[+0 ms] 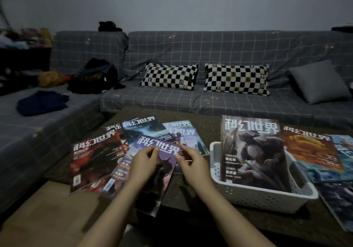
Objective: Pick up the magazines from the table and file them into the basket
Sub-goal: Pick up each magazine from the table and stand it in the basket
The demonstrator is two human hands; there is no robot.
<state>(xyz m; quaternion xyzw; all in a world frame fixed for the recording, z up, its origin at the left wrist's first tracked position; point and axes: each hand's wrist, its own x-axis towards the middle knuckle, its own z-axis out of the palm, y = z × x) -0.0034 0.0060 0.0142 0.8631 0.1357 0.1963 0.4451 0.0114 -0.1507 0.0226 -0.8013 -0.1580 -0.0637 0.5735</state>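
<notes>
A purple magazine point(152, 143) lies tilted on top of a fanned pile at the table's left. My left hand point(143, 163) rests over its cover with fingers curled at its upper part. My right hand point(193, 162) pinches its right edge near the top corner. Under it lie a red magazine point(93, 157) and several blue ones point(143, 130). A white perforated basket point(267, 197) stands to the right of my hands with a grey-covered magazine point(254, 151) upright in it. An orange magazine point(309, 147) and other blue ones point(343, 151) lie right of the basket.
The brown table point(206, 124) stands in front of a grey checked sofa point(191, 101) with two chequered pillows point(170, 76) and a grey cushion point(321, 82). Dark clothes point(93, 76) are heaped on the sofa's left corner. Wooden floor point(47, 208) shows at the lower left.
</notes>
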